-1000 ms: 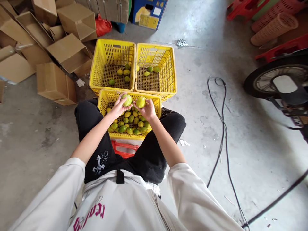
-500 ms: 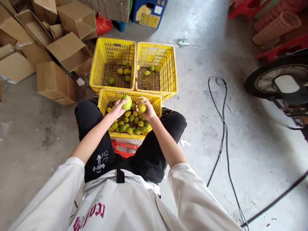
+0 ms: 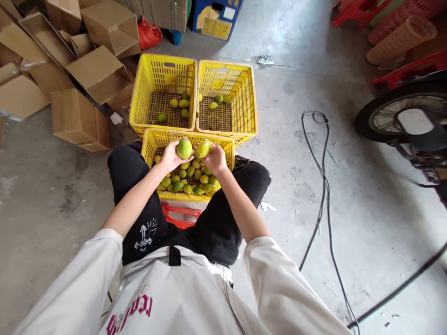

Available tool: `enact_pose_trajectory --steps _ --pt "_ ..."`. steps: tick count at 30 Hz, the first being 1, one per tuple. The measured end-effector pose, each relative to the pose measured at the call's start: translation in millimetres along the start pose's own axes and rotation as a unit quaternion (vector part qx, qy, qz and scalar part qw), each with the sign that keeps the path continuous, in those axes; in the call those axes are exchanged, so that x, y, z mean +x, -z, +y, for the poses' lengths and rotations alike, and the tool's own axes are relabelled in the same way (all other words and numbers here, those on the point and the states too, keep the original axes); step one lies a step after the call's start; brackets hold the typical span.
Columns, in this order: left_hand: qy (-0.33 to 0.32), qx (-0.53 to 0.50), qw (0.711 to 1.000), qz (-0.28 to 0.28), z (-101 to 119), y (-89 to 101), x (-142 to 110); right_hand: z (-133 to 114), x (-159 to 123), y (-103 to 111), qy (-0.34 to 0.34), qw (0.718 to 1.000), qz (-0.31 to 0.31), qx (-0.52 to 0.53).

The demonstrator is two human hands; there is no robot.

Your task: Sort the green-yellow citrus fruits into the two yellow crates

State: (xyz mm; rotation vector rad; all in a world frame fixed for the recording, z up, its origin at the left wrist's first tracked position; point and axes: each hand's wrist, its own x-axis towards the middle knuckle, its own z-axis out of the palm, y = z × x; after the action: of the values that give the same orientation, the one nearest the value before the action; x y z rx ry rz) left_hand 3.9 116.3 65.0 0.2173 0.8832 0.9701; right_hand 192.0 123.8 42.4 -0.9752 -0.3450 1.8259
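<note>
My left hand (image 3: 172, 157) holds a green lemon (image 3: 184, 149) above the near yellow crate (image 3: 153, 139). Close beside it, a yellower lemon (image 3: 203, 149) rests in the fingers of my right hand (image 3: 215, 160). Below both hands, many green and yellow lemons (image 3: 190, 171) lie on the near crate's floor, partly hidden by the hands. Behind it stand two more yellow crates side by side. In the far left crate (image 3: 139, 88) there are several lemons, and the far right crate (image 3: 253, 100) also has several.
Cardboard boxes (image 3: 77, 116) are piled at the left. A blue carton (image 3: 216, 18) stands at the back. Black cable (image 3: 323, 172) lies looped on the floor to the right, near a wheel (image 3: 394, 114). A red stool (image 3: 178, 216) shows below the near crate.
Both lemons have been turned in my hands, and my fingers have shifted to beneath and beside them. The right lemon has moved slightly left and up, nearer the left one.
</note>
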Motion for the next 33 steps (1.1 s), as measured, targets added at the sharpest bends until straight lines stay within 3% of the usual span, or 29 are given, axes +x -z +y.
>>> enact_pose_trajectory --steps 6,9,15,22,28,33 --pt "0.009 0.053 0.994 -0.098 -5 2.7 -6 -1 -5 -3 0.006 0.999 0.001 -0.034" --pt "0.003 0.074 0.990 -0.117 -8 3.8 -7 -2 -7 -3 0.011 0.999 0.000 -0.044" --pt "-0.006 0.115 0.992 -0.053 -6 3.0 -5 1 -7 -4 0.011 0.999 -0.005 -0.030" --pt "-0.074 0.106 0.991 0.031 -1 -1.4 -4 -1 -12 -5 0.003 0.996 -0.070 -0.055" --pt "-0.083 0.133 0.987 0.045 -2 -5.0 -5 -2 -13 -6 -0.005 0.990 -0.098 -0.096" --pt "-0.066 0.086 0.994 0.030 -2 -3.1 -1 -3 -8 -5 -0.007 0.993 -0.090 -0.075"
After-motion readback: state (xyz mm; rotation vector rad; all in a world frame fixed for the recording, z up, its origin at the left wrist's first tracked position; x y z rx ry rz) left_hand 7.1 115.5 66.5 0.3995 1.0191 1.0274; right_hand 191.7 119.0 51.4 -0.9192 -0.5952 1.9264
